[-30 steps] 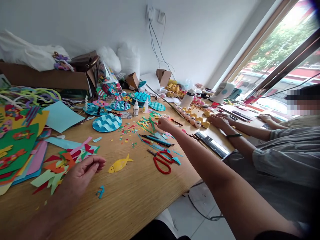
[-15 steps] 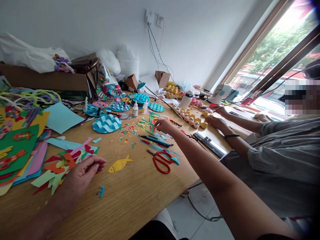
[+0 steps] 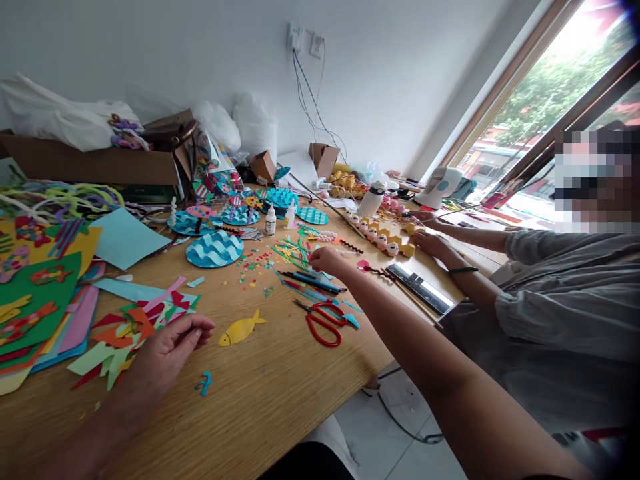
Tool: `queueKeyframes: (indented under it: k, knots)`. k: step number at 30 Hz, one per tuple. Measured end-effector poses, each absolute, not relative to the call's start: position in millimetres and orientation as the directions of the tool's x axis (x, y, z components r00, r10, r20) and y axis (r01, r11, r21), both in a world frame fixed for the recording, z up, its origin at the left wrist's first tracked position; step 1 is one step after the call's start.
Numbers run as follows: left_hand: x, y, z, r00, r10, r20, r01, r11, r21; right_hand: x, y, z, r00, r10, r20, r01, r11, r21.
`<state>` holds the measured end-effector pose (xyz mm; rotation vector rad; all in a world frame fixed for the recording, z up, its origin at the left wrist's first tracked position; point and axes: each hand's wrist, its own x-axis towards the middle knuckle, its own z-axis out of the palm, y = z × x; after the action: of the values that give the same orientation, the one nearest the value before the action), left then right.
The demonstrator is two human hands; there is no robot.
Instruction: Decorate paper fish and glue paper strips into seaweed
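My left hand hovers low over the table with its fingers curled in against the thumb, and nothing shows in it. Just right of it lies a yellow paper fish. A small curled blue paper scrap is below that hand. My right hand reaches far across, fingers bent down and pinched together beside thin green and yellow paper strips. What its fingertips hold, if anything, is hidden. Dark pens lie just under the right hand, and red-handled scissors are nearer to me.
Coloured paper scraps and green card lie on the left. Blue wavy paper discs and glue bottles stand behind. At right, a co-worker's hand is by a yellow egg-carton strip. A black case lies near the edge.
My right hand has come slightly down and toward me over the pens. My left hand stays about where it was. The co-worker's head has moved a little left.
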<state>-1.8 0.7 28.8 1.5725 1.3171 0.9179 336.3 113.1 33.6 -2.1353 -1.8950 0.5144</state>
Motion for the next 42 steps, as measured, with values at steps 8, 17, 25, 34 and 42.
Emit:
queueKeyframes:
  k: [8,17,25,34,42]
  knots:
    - [-3,0,24,0.193,0.981,0.012,0.381,-0.086,0.921,331,101,41,0.115,0.989,0.098,0.951,-0.081,-0.3]
    - [5,15,54,0.174,0.984,0.045,0.35,-0.104,0.931,282,51,75,-0.013,0.979,0.205,0.737,0.148,-0.66]
    - [33,28,66,0.351,0.922,-0.162,-0.013,0.177,0.984,219,-5,59,-0.245,0.966,-0.085,0.234,-0.026,-0.972]
    - [26,35,58,0.357,0.898,-0.256,-0.086,0.305,0.948,224,-16,42,-0.411,0.91,-0.059,0.083,-0.028,-0.996]
    - [29,30,57,0.462,0.826,-0.323,-0.087,0.405,0.91,226,-21,24,-0.486,0.769,0.415,0.65,0.635,-0.417]
